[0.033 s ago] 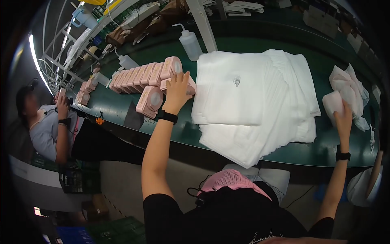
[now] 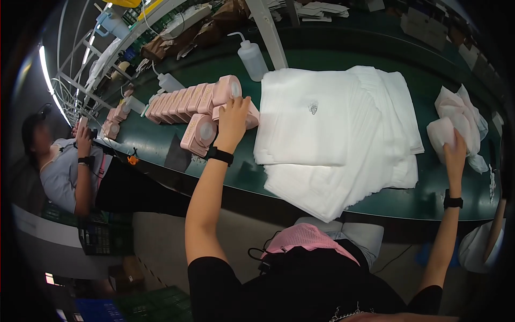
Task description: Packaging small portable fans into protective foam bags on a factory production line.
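Observation:
My left hand (image 2: 232,126) is spread over a pink block-shaped item (image 2: 251,115) with its fingers over the top and its thumb on the side. Close by, another pink item with a round pale disc (image 2: 201,132) stands nearer the bench edge. A row of similar pink items (image 2: 179,102) runs off to the left. At the far right, my right hand (image 2: 455,155) grips a pink item wrapped in a white bag (image 2: 441,137). It lies against more wrapped items (image 2: 462,115). Between my hands lies a fanned stack of white bags (image 2: 343,129), the top one bearing a small dark print.
A squeeze bottle (image 2: 252,59) stands behind the stack, beside a white post (image 2: 268,35). Another squeeze bottle (image 2: 169,82) is behind the pink row. A co-worker (image 2: 64,166) stands at the left along the green bench (image 2: 236,174). Crates (image 2: 104,236) are on the floor.

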